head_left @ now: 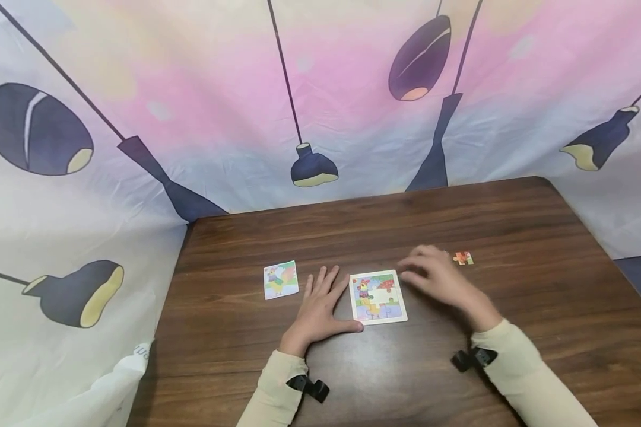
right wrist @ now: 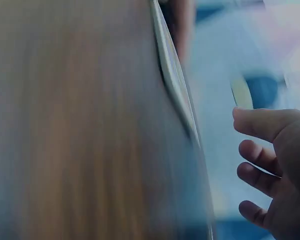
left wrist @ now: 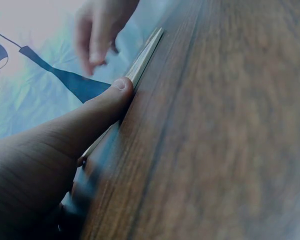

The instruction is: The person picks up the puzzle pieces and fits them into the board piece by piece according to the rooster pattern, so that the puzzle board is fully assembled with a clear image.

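A square jigsaw tray [head_left: 383, 321] with a white border lies on the table, bearing a picture of a colourful rooster. Pale bare backing shows in the middle of its picture. My left hand [head_left: 320, 314] lies at the tray's left side, fingers spread and straight, thumb touching the lower left corner. In the left wrist view that thumb [left wrist: 121, 86] rests against the tray's edge. Just right of the tray hovers my right hand [head_left: 439, 280], fingers loosely bent. Nothing shows between its fingers in the right wrist view. Beyond it lies loose jigsaw material [head_left: 463, 258], red, orange and green.
A small picture card [head_left: 280, 280] with the same rooster lies left of my left hand. The brown wooden table [head_left: 235, 356] meets a curtain [head_left: 213, 118] printed with hanging lamps at its far edge. White cloth [head_left: 114, 379] hangs by the left edge.
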Tool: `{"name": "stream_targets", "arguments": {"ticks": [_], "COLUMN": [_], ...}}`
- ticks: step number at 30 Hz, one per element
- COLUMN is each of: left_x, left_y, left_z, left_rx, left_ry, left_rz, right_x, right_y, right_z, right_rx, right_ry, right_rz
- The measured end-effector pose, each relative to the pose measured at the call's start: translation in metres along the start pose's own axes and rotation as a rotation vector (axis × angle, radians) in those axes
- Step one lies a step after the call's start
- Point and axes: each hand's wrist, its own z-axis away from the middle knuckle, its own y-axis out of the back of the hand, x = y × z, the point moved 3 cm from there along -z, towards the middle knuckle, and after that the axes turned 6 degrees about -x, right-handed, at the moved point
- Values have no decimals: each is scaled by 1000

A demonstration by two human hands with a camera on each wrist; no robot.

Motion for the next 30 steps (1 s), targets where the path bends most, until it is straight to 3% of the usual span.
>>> {"name": "stream_targets", "arguments": {"ticks": [4, 7, 10, 18, 30], "left_x": [1, 2, 2, -1, 0], "left_y": [-1, -1, 1, -3, 0], "left_z": [0, -1, -2, 1, 1], "left_rx": [-1, 2, 9, 12, 14], "left_ry": [-7, -13, -17, 0, -10], "left_rz": [-13, -24, -22, -2, -17], "right_x": [46, 71, 85, 87, 82], "right_y": [38, 60, 71, 71, 66], "right_z": [35, 57, 68, 65, 67], "right_rx": [68, 20, -57, -191, -185], "right_ry": [-157, -279, -340, -389, -412], "right_rz": [70, 119, 136, 112, 134]}}
